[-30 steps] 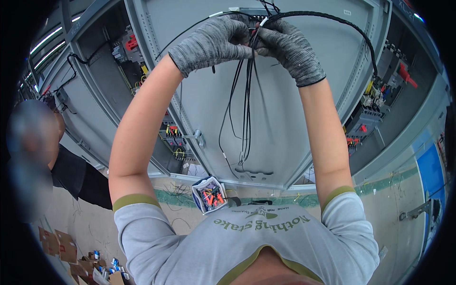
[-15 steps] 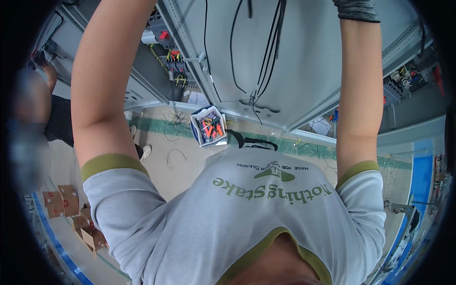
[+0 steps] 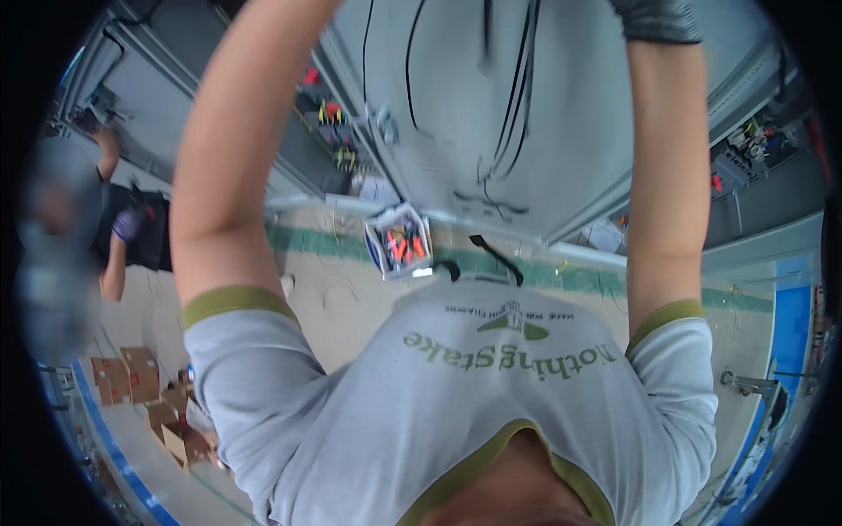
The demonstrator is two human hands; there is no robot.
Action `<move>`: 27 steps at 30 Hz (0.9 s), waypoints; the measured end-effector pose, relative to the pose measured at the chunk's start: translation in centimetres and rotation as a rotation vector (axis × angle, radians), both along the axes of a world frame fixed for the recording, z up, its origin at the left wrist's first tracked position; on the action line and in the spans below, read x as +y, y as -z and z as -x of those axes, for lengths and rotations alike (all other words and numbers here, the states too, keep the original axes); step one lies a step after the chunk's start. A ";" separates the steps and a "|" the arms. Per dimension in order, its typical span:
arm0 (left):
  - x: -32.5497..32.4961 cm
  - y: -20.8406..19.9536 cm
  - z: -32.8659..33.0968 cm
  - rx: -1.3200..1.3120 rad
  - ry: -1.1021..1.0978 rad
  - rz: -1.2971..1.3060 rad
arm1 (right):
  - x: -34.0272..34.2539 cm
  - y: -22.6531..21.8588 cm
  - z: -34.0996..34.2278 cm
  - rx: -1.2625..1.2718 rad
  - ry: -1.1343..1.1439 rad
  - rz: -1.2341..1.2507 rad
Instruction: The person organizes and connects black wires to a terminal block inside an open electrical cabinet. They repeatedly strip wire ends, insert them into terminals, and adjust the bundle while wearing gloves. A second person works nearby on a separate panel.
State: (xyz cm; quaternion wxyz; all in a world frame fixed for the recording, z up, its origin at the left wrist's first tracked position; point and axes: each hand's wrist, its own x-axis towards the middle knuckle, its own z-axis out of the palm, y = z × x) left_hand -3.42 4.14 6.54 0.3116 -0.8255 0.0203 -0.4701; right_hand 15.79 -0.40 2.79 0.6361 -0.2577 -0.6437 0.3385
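Both my arms reach up past the top edge of the view. Only the grey knitted wrist of the glove on my right hand [image 3: 658,19] shows; its fingers are out of the picture. My left forearm [image 3: 263,96] leaves the view at the top, so my left hand cannot be seen. Between the arms stands a large grey cabinet panel [image 3: 579,131]. Several black cables [image 3: 524,83] hang down in front of it, partly gathered near their lower ends. Whether either hand holds anything does not show.
An open white box [image 3: 396,241] of red-orange-handled tools sits on the floor by the cabinet base. Electrical components [image 3: 338,136] fill bays on both sides. At far left a co-worker's gloved hand [image 3: 130,223] shows. Cardboard boxes [image 3: 180,430] lie at lower left.
My left arm has shifted right in the view, and the scene has slid slightly with a head movement. A co-worker's gloved hand has come into sight at the left.
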 end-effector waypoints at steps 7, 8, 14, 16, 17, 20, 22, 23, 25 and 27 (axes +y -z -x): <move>-0.7 2.6 -1.0 -0.128 -0.336 0.338 | 0.8 0.7 0.1 0.007 0.098 0.040; -0.7 2.4 -1.0 -0.123 -0.269 0.409 | 0.3 0.4 0.5 0.023 0.130 0.047; 0.9 3.6 -1.7 -0.182 0.067 0.984 | -0.2 0.0 0.7 -0.052 0.207 0.088; -0.3 3.2 -1.8 -0.177 -0.001 1.053 | -0.5 0.0 0.9 -0.079 0.261 0.079; -1.5 2.5 -1.9 -0.160 0.023 1.239 | -0.2 0.1 0.7 -0.075 0.279 0.078; -0.2 3.2 -2.1 -0.153 0.177 1.109 | 0.1 0.3 0.5 -0.090 0.356 0.029; 1.3 3.8 -2.3 -0.210 0.295 1.064 | 0.0 0.3 1.1 -0.019 0.295 0.026; 1.8 3.9 -2.2 -0.239 0.353 1.040 | -0.1 0.3 1.3 0.015 0.264 0.024; 0.8 3.3 -2.4 -0.228 0.166 1.000 | -0.3 0.3 1.0 -0.039 0.327 0.004; -0.1 3.0 -2.6 -0.219 0.083 0.931 | -0.4 0.3 0.9 -0.087 0.377 -0.010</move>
